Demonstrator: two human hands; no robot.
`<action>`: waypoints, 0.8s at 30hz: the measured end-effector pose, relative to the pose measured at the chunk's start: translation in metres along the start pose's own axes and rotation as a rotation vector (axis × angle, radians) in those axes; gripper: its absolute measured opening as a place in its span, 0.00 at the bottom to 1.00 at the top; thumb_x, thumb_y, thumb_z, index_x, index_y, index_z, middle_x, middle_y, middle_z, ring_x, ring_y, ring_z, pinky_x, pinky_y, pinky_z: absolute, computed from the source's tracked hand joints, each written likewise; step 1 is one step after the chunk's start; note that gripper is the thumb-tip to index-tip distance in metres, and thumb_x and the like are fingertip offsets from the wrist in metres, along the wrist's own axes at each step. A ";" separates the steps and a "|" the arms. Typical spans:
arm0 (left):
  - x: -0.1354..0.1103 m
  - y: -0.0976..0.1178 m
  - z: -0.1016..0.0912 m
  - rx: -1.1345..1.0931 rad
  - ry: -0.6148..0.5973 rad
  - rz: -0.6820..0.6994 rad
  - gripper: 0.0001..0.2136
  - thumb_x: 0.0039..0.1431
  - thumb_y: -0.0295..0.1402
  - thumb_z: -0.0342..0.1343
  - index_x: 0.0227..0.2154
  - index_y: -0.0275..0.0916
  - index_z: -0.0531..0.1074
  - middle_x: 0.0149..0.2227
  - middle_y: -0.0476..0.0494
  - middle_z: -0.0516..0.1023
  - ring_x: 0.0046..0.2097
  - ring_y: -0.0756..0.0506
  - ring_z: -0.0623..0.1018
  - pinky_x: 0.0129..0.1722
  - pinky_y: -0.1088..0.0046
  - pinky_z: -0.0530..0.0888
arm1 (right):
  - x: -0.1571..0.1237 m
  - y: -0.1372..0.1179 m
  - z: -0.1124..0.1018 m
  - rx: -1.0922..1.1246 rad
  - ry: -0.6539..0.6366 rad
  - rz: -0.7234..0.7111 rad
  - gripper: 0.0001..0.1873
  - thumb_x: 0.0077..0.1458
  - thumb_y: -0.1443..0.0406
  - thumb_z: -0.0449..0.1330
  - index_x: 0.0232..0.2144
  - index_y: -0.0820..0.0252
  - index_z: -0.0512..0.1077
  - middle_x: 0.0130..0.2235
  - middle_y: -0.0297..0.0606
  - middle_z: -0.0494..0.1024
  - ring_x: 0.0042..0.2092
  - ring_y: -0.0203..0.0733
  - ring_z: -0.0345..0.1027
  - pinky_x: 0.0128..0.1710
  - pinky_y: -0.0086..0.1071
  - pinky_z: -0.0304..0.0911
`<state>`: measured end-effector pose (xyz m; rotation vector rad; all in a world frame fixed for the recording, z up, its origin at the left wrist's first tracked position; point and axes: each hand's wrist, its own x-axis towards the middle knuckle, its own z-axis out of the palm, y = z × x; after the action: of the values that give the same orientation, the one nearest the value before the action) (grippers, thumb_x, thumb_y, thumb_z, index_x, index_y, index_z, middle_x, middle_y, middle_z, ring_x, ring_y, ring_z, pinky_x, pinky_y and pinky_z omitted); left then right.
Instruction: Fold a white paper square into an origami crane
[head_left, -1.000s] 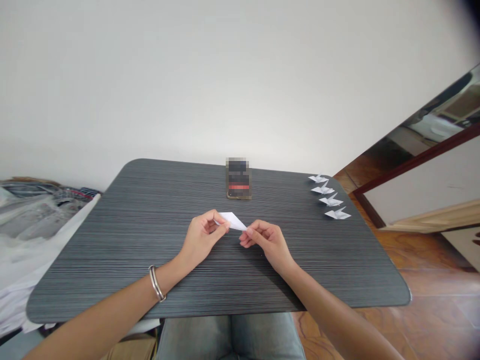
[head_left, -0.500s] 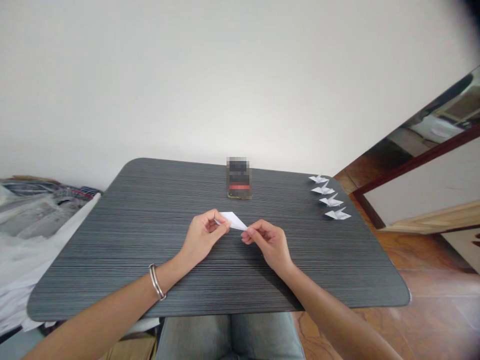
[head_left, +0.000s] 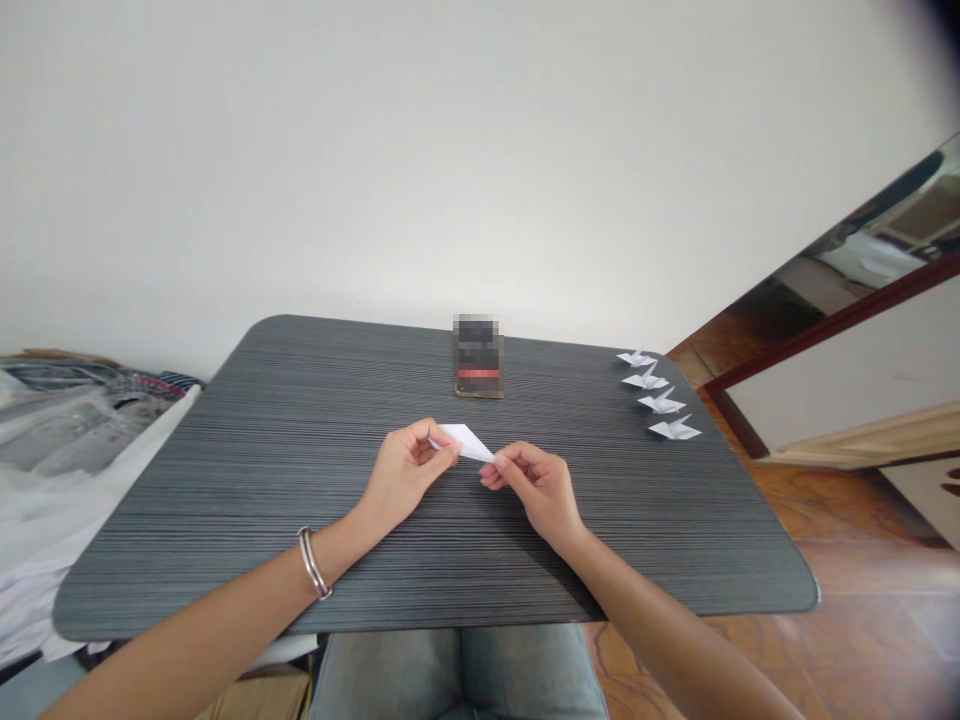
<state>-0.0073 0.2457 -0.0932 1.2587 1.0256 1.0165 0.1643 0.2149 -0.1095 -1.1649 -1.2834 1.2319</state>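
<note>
A small folded white paper, shaped like a slim pointed kite, is held between both hands above the dark table. My left hand pinches its left end between thumb and fingers. At the right, its narrow tip is gripped by the thumb and index finger of my right hand. The ends of the paper are partly covered by my fingers. A silver bangle circles my left wrist.
Several folded white paper cranes stand in a row on the table's right side. A phone, its screen blurred, leans by the white wall. White sheeting and plastic lie left of the table.
</note>
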 end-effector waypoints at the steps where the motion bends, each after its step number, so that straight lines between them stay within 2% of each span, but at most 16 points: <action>1: 0.000 0.000 0.000 0.002 0.005 0.004 0.09 0.47 0.33 0.58 0.21 0.36 0.64 0.21 0.52 0.71 0.26 0.52 0.70 0.29 0.77 0.66 | 0.000 0.000 0.000 0.012 -0.002 0.000 0.14 0.52 0.57 0.57 0.25 0.62 0.71 0.25 0.37 0.77 0.26 0.35 0.70 0.28 0.29 0.68; 6: -0.001 -0.003 0.000 0.043 -0.008 0.024 0.09 0.48 0.33 0.57 0.21 0.36 0.64 0.22 0.51 0.70 0.26 0.52 0.70 0.29 0.77 0.67 | 0.001 0.000 0.001 0.076 -0.032 0.027 0.14 0.53 0.56 0.56 0.28 0.62 0.71 0.26 0.37 0.77 0.27 0.35 0.70 0.28 0.29 0.68; 10: -0.003 -0.005 0.001 0.114 -0.021 0.054 0.08 0.49 0.32 0.57 0.22 0.36 0.64 0.24 0.50 0.70 0.27 0.52 0.70 0.29 0.77 0.67 | 0.002 0.000 0.003 0.051 -0.069 0.064 0.12 0.49 0.58 0.60 0.25 0.62 0.71 0.23 0.35 0.75 0.25 0.33 0.69 0.26 0.28 0.67; 14: -0.005 -0.007 0.003 0.158 -0.020 0.063 0.08 0.49 0.32 0.56 0.21 0.37 0.63 0.24 0.50 0.70 0.28 0.51 0.70 0.30 0.76 0.67 | 0.003 0.000 0.004 0.034 -0.069 0.073 0.13 0.50 0.58 0.60 0.23 0.63 0.71 0.22 0.35 0.75 0.23 0.32 0.68 0.25 0.27 0.66; 18: -0.004 -0.006 0.002 0.128 -0.026 0.048 0.08 0.49 0.32 0.56 0.21 0.37 0.63 0.24 0.50 0.70 0.27 0.51 0.70 0.29 0.77 0.67 | 0.003 0.001 0.002 0.052 -0.090 0.085 0.13 0.50 0.58 0.60 0.22 0.62 0.71 0.22 0.35 0.76 0.23 0.33 0.68 0.25 0.27 0.66; 24: -0.001 -0.002 -0.002 0.039 -0.013 0.015 0.08 0.49 0.33 0.56 0.21 0.37 0.63 0.22 0.51 0.71 0.26 0.52 0.71 0.29 0.76 0.67 | 0.002 -0.001 -0.002 0.104 -0.072 0.066 0.11 0.51 0.59 0.59 0.26 0.62 0.71 0.24 0.35 0.77 0.24 0.33 0.69 0.26 0.27 0.67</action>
<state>-0.0092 0.2453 -0.0949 1.3048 1.0314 1.0034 0.1663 0.2171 -0.1088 -1.1040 -1.2263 1.3840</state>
